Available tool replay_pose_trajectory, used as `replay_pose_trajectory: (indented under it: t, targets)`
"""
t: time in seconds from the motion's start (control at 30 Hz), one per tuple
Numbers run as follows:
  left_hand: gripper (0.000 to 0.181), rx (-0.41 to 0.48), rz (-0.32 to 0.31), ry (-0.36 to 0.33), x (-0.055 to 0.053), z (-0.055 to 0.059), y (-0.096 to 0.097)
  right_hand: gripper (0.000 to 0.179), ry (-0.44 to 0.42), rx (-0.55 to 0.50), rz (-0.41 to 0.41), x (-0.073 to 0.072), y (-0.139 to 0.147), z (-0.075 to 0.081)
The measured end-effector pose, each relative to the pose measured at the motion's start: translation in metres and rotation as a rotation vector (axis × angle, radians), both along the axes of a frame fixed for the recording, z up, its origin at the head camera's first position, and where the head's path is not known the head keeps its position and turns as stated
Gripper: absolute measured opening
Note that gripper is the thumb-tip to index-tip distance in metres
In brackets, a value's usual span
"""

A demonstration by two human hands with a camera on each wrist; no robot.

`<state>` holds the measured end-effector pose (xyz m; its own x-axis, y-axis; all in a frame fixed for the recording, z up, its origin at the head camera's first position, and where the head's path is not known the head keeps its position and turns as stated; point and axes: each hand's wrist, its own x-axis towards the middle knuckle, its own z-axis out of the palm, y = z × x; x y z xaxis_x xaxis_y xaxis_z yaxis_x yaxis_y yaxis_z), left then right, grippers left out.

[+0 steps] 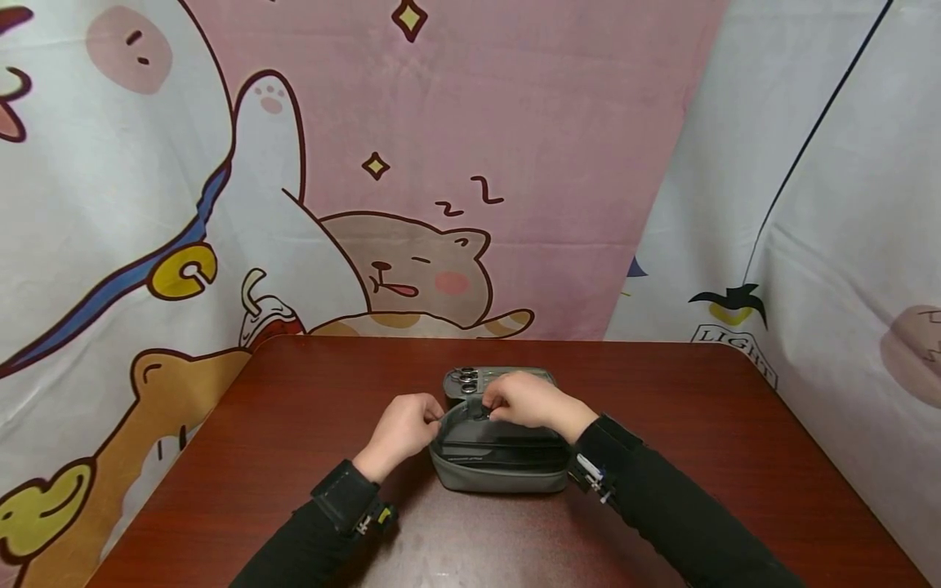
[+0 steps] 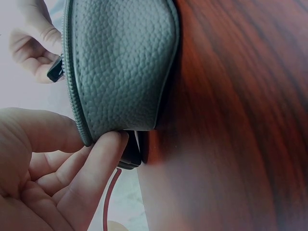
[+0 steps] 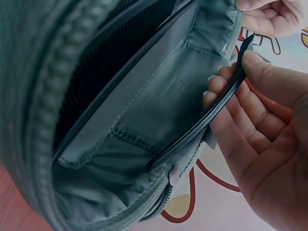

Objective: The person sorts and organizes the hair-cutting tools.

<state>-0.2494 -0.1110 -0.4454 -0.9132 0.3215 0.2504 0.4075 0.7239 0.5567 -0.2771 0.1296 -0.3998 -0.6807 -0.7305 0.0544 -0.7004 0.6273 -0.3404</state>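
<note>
A grey-green pebbled pouch with a zipped rim stands unzipped on the table, its dark lining and inner pocket showing in the right wrist view. At the back left corner, my left hand pinches the pouch's rim between thumb and forefinger; the left wrist view shows this grip beside the zipper teeth. My right hand reaches over the pouch's back side. Between its thumb and fingers it holds a narrow black curved strip that runs along the inside of the opening.
Behind the pouch lies a grey flat part with several dark rings at its left end. The brown wooden table extends around it. A cartoon-printed cloth hangs beyond the table's far edge.
</note>
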Motion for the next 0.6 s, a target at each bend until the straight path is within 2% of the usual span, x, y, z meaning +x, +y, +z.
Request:
replay_pose_trajectory:
  t: [0.6]
  targets:
    - [0.006, -0.005, -0.003, 0.004, 0.0007, 0.0004, -0.0004, 0.013, 0.008, 0.062, -0.010, -0.0058, -0.0100, -0.0081]
